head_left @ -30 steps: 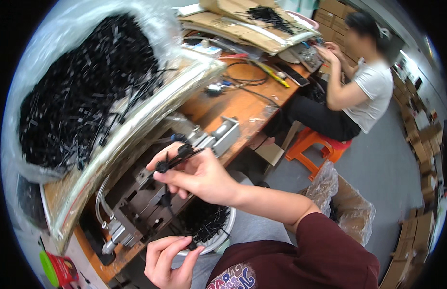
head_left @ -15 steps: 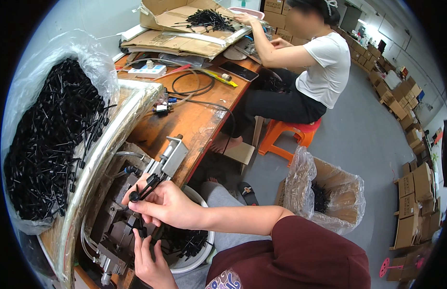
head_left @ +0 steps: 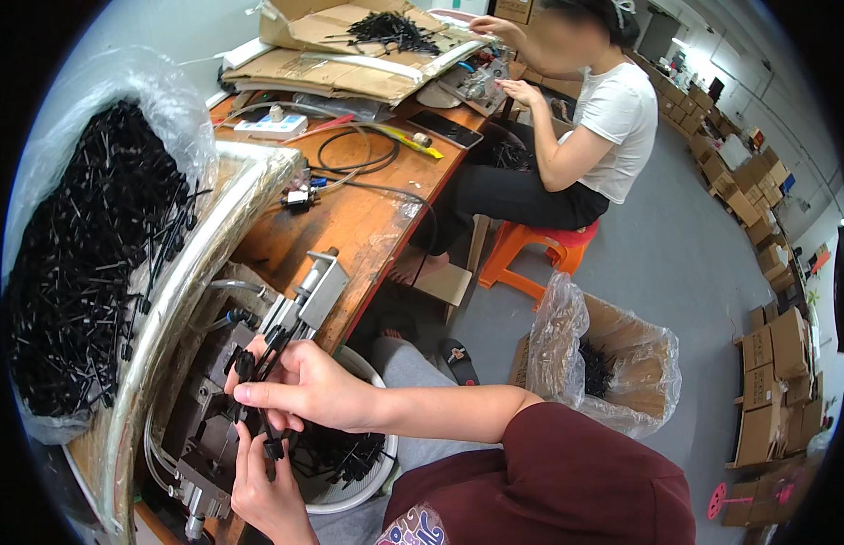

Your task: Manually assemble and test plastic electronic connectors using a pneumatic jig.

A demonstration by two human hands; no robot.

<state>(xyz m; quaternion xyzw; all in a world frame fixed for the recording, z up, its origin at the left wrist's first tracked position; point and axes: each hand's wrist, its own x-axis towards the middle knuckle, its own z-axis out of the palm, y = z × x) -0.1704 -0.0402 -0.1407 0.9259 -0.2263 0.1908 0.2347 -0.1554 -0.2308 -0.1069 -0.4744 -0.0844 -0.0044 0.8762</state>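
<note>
My right hand (head_left: 317, 386) grips several thin black plastic stems (head_left: 275, 345) with thicker heads, held over a metal clamping fixture (head_left: 208, 454) on the bench. Just below it, my left hand (head_left: 269, 500) pinches the thick dark end of one black stemmed part (head_left: 273, 449) between fingers and thumb. The part's upper end runs up beside the right fingers, which partly hide it. Beneath both hands, a white mesh basket (head_left: 386, 472) with more black stemmed parts rests by my lap.
A clear plastic bag (head_left: 181, 118) heaped with black parts lies left, behind a film-wrapped rim (head_left: 181, 263). Cables, a power strip (head_left: 272, 127) and a phone (head_left: 446, 129) lie on the wooden bench (head_left: 349, 218). A co-worker (head_left: 613, 118) sits beyond; a plastic-lined carton (head_left: 654, 372) stands on the floor.
My left fingers have closed round the end of a black part, and both hands have shifted slightly left. The co-worker's hands have moved apart, one raised near the cardboard.
</note>
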